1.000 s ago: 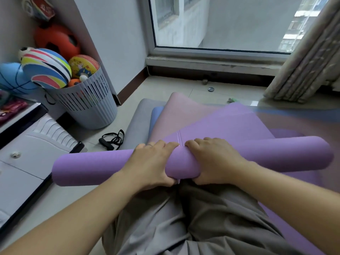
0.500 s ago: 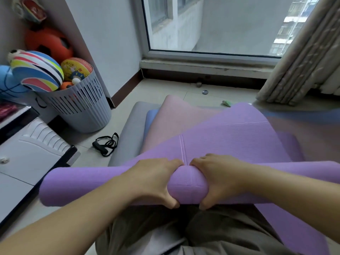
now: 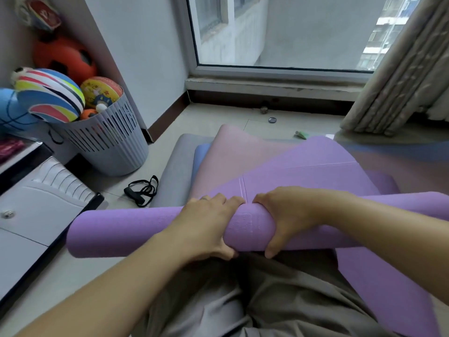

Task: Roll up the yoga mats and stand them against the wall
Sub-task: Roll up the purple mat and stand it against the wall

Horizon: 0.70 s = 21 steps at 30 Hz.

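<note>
By the window [image 3: 279,32], your left grip [image 3: 206,224] and right grip [image 3: 289,215] both clasp the half-rolled purple mat [image 3: 126,229]; the rolling step looks underway, and the next move calls for even forward pressure.

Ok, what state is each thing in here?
purple mat: partly rolled, far end flat.
left hand: grips purple mat.
right hand: grips purple mat.
pink mat: unrolled, flat.
blue mat: unrolled, under pink mat.
grey mat: unrolled, under blue mat.
basket: upright, full of balls.

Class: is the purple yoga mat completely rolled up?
No: part of the purple mat lies flat beyond the roll that the left hand and right hand grip.
</note>
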### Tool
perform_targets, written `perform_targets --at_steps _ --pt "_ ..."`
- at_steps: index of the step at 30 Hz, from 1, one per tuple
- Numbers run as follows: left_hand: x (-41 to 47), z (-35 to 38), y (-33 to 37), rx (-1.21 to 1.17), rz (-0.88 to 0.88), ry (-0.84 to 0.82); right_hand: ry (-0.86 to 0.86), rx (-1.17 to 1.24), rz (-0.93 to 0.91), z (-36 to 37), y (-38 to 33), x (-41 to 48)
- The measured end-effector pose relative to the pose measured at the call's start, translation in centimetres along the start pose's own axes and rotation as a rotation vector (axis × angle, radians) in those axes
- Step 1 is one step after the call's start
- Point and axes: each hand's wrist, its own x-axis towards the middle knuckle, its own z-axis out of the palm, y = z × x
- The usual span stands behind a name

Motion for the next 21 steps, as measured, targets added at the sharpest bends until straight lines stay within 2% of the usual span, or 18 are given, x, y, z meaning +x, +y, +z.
perform_targets --at_steps 4,6,11,16,18,21 --pt "1.3 -0.7 -1.5 -0.156 0.017 -0.123 0.336 -0.283 0.036 3.1 -1.4 -1.1" --pt "1.8 -0.7 -1.7 -0.18 0.014 -0.146 0.425 -0.261 0.036 3.8 -1.6 -0.9" --pt "1.1 0.0 -1.3 -0.011 -0.052 0.034 0.458 -0.184 0.004 2.2 -0.3 0.2" --pt "0.8 -5.0 -2.1 0.058 -0.13 0.322 0.761 -0.363 -0.056 -2.2 -0.1 0.7" --pt "0.3 -7.0 -1.9 0.105 -0.138 0.374 0.843 -0.398 -0.089 -4.2 -0.1 -0.2" --pt "-1.3 -8.4 -0.4 0.153 -0.119 0.372 0.791 -0.43 -0.144 -5.0 -0.6 -2.6"
